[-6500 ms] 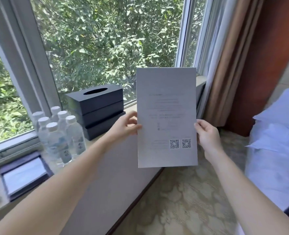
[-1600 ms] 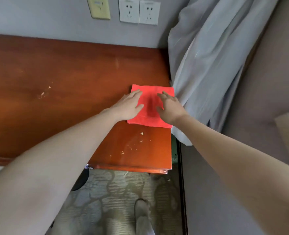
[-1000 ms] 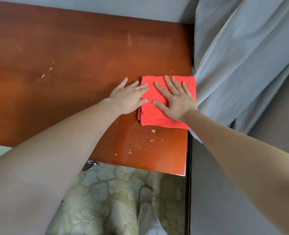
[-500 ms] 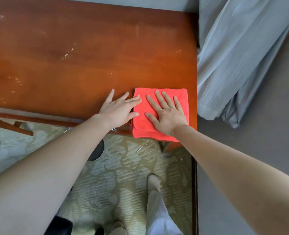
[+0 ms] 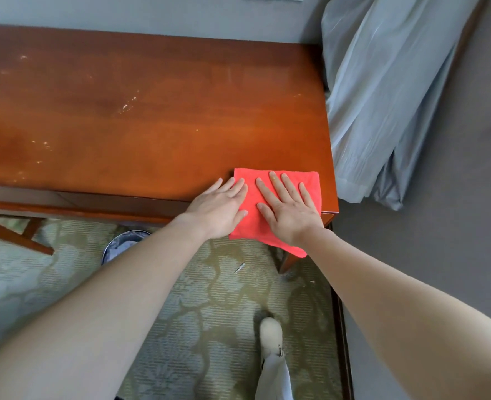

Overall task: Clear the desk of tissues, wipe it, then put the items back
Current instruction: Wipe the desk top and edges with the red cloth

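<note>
1. Pressing flat on the red cloth [image 5: 310,181], the right hand [image 5: 290,215] has straight, spread fingers and grips nothing.
2. The left hand [image 5: 221,209] also lies flat with straight fingers, its fingertips on the cloth's left edge.
3. The folded cloth is at the near right corner of the desk [image 5: 152,116], its near part hanging over the front edge.
4. A grey curtain [image 5: 382,96] hangs just beside the desk's right end.

No writing, label, brand, number or sign can be read; the folded red cloth [image 5: 250,228] and the glossy reddish-brown wooden surface [image 5: 152,125] show none.
</note>
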`<action>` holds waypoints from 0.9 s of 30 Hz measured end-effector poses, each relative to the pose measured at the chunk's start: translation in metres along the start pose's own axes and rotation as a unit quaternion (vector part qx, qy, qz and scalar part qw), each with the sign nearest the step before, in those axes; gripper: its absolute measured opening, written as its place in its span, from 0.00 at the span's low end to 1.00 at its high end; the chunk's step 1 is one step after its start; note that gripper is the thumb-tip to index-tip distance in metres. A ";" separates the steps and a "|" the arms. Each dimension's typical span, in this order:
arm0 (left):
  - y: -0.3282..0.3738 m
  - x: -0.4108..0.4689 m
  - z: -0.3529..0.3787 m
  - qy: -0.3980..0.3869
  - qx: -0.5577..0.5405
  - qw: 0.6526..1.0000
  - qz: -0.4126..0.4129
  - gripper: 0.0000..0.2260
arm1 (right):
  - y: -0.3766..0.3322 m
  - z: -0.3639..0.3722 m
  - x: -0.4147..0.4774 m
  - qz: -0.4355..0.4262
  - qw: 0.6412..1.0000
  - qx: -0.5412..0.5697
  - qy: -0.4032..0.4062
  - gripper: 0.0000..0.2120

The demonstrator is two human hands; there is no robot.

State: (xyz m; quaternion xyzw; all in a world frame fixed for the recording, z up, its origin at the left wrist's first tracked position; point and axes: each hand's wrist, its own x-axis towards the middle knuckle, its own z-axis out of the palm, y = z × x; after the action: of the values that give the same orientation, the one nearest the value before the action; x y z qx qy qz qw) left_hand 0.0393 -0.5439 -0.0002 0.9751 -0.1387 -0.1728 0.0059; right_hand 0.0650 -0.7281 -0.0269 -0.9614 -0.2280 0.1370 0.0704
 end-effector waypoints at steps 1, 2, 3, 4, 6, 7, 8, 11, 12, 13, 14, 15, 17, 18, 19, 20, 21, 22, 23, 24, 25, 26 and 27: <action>-0.001 0.003 0.000 -0.005 0.001 1.000 0.003 0.27 | 0.001 0.000 0.002 0.002 1.000 -0.001 -0.005 0.26; -0.002 0.008 -0.001 -0.008 0.002 1.000 0.006 0.27 | 0.003 -0.002 0.005 0.004 1.000 -0.001 -0.008 0.27; -0.003 0.012 -0.002 -0.011 0.002 1.000 0.010 0.27 | 0.005 -0.003 0.008 0.006 1.000 0.000 -0.009 0.27; -0.005 0.017 -0.003 -0.015 0.000 1.000 0.014 0.27 | 0.008 -0.004 0.011 0.006 1.000 0.002 -0.009 0.27; -0.008 0.028 -0.007 -0.020 -0.003 1.000 0.019 0.27 | 0.016 -0.007 0.021 0.004 1.000 0.006 -0.008 0.27; -0.009 0.035 -0.009 -0.020 -0.002 1.000 0.021 0.27 | 0.021 -0.010 0.026 0.002 1.000 0.006 -0.008 0.27; -0.009 0.042 -0.011 -0.021 0.000 1.000 0.022 0.28 | 0.026 -0.013 0.033 0.000 1.000 0.005 -0.009 0.27; -0.012 0.068 -0.019 -0.023 0.016 0.999 0.023 0.30 | 0.043 -0.021 0.053 0.001 1.000 -0.003 -0.001 0.27; -0.014 0.078 -0.021 -0.023 0.018 0.999 0.022 0.31 | 0.049 -0.024 0.061 0.000 1.000 -0.007 0.003 0.27; -0.015 0.087 -0.023 -0.023 0.018 0.999 0.022 0.31 | 0.056 -0.027 0.070 -0.002 1.000 -0.011 0.007 0.27; -0.015 0.096 -0.025 -0.023 0.017 0.999 0.021 0.32 | 0.062 -0.030 0.078 -0.007 1.000 -0.013 0.010 0.27; -0.016 0.105 -0.026 -0.019 0.018 0.999 0.021 0.33 | 0.069 -0.034 0.087 -0.011 1.000 -0.013 0.014 0.27; -0.020 0.126 -0.030 -0.004 0.020 1.000 0.018 0.34 | 0.082 -0.041 0.106 -0.016 1.000 -0.013 0.023 0.27; -0.023 0.137 -0.033 0.004 0.020 1.000 0.016 0.34 | 0.088 -0.045 0.116 -0.017 0.999 -0.015 0.025 0.27; -0.026 0.148 -0.037 0.009 0.022 1.000 0.016 0.34 | 0.093 -0.048 0.126 -0.018 0.999 -0.017 0.026 0.27; -0.030 0.160 -0.041 0.014 0.025 0.999 0.015 0.34 | 0.099 -0.052 0.138 -0.018 0.999 -0.019 0.028 0.27; -0.034 0.172 -0.045 0.018 0.028 0.999 0.014 0.34 | 0.104 -0.055 0.151 -0.020 0.999 -0.021 0.030 0.27; -0.038 0.184 -0.050 0.023 0.028 0.999 0.011 0.34 | 0.110 -0.059 0.164 -0.022 0.999 -0.023 0.033 0.27; -0.042 0.195 -0.054 0.025 0.029 0.999 0.006 0.34 | 0.115 -0.064 0.177 -0.027 0.999 -0.024 0.034 0.27; -0.045 0.206 -0.058 0.026 0.029 0.999 0.000 0.34 | 0.120 -0.068 0.190 -0.033 0.998 -0.026 0.035 0.27; -0.048 0.215 -0.062 0.027 0.030 0.999 -0.006 0.34 | 0.125 -0.072 0.201 -0.037 0.998 -0.028 0.034 0.27; -0.051 0.224 -0.066 0.025 0.032 0.999 -0.010 0.34 | 0.130 -0.076 0.211 -0.039 0.998 -0.029 0.032 0.27; -0.054 0.231 -0.069 0.021 0.034 0.999 -0.013 0.34 | 0.132 -0.079 0.218 -0.039 0.998 -0.029 0.031 0.27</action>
State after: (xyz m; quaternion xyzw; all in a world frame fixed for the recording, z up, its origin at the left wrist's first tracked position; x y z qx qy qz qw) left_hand 0.2860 -0.5572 -0.0158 0.9799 -0.1320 -0.1473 -0.0261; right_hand 0.3311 -0.7512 -0.0287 -0.9573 -0.2665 0.0980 0.0548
